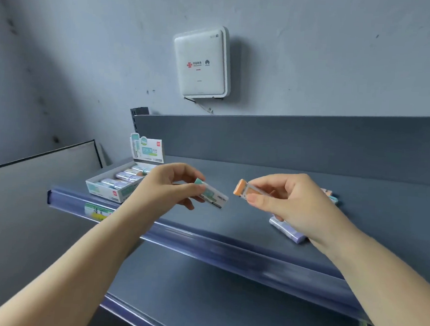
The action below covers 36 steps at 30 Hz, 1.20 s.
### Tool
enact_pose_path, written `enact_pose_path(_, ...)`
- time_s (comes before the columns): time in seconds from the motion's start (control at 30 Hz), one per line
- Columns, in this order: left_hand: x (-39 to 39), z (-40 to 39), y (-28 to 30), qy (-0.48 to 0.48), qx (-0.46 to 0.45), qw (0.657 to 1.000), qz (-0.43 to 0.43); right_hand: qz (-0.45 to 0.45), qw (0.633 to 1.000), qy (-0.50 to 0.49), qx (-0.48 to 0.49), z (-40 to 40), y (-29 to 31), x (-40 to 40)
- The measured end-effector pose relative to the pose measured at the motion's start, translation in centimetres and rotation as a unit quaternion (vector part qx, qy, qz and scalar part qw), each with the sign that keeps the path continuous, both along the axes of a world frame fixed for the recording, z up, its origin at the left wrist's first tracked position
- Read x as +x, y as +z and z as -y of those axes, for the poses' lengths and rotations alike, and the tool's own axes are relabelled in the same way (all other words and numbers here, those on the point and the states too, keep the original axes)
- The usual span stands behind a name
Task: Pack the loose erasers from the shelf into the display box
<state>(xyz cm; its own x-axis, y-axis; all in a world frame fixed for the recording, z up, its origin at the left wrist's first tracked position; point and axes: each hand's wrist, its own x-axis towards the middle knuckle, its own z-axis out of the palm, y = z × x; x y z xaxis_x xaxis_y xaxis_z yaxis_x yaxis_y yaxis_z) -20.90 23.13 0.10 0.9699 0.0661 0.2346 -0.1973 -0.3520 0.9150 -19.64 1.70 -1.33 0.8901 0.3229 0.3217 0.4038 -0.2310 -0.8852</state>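
My left hand point(168, 185) holds a green-tipped eraser point(213, 195) in a white sleeve above the grey shelf point(243, 222). My right hand point(287, 200) pinches an orange-tipped eraser point(245, 191) a little to the right of it; the two erasers are apart. The open display box point(106, 190) stands at the shelf's left end, its printed lid flap point(148, 150) raised, with several erasers lying inside. A purple loose eraser point(288, 230) lies on the shelf under my right wrist. More loose erasers point(332, 196) peek out behind my right hand, mostly hidden.
A white router box point(202, 62) hangs on the wall above the shelf's back panel point(285, 142). The shelf's front edge carries a blue price rail point(204, 240) with a green label point(97, 212). A lower shelf point(213, 301) lies beneath. A grey panel point(39, 177) stands at left.
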Motion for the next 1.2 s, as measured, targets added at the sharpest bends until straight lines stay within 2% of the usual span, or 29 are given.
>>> enact_pose_path(0.23, -0.4, -7.3, -0.2, 0.039, -0.045, 0.998, -0.003, 0.013, 0.999, 0.025, 0.045, -7.6, 0.3, 1.6)
enact_pose_path(0.43, 0.0, -15.8, 0.2, 0.052, -0.042, 0.998, 0.002, 0.007, 0.998, 0.031, 0.059, -16.3, 0.3, 2.9)
enact_pose_path(0.7, 2.2, -25.3, 0.3, 0.033, -0.036, 0.999, 0.023, 0.004, 0.999, -0.012, 0.044, -25.0, -0.2, 5.2)
enact_pose_path(1.03, 7.1, -29.9, -0.8, -0.021, -0.059, 0.998, 0.021, 0.019, 0.994, -0.076, -0.075, -29.3, 0.3, 8.6)
enact_pose_path(1.2, 10.1, -30.1, -0.9, -0.051, -0.050, 0.997, 0.020, 0.025, 0.992, -0.078, -0.101, -30.2, 1.2, 10.0)
